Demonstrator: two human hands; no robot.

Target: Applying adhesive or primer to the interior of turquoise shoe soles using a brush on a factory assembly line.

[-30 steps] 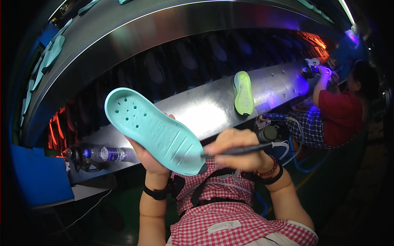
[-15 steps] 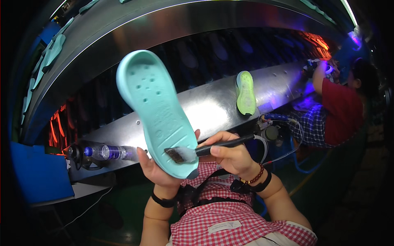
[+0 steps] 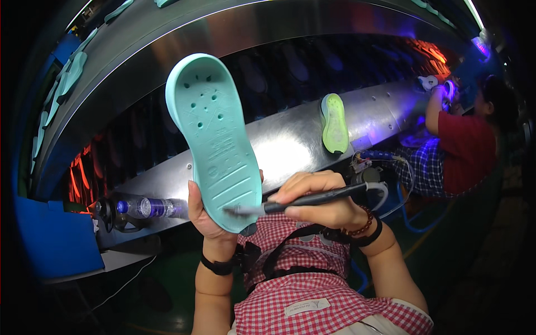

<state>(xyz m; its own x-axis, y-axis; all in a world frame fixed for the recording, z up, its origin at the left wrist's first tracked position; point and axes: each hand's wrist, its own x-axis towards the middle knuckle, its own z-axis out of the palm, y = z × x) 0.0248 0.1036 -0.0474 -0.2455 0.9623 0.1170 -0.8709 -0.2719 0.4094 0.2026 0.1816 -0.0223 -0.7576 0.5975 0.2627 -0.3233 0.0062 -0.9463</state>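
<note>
My left hand is closed around the lower end of a turquoise shoe sole, its thumb on the left edge and fingertips showing at the right. The sole's inner face, with small holes and raised ridges, is turned up toward me. My right hand grips a brush by its black handle, from whose rear end a grey tube leads off. The bristles, blurred, lie over the ridged lower end of the sole; whether they touch it I cannot tell.
A yellow-green shoe sole lies on the metal ledge beyond my hands. Bottles stand at the left near a blue box. More turquoise soles ride on the upper belt. A co-worker in red sits at the right.
The sole has tilted more upright and risen a little in my left hand. My right hand has moved slightly up and right, and the brush lies flatter, its bristles no longer spread broadly on the sole.
</note>
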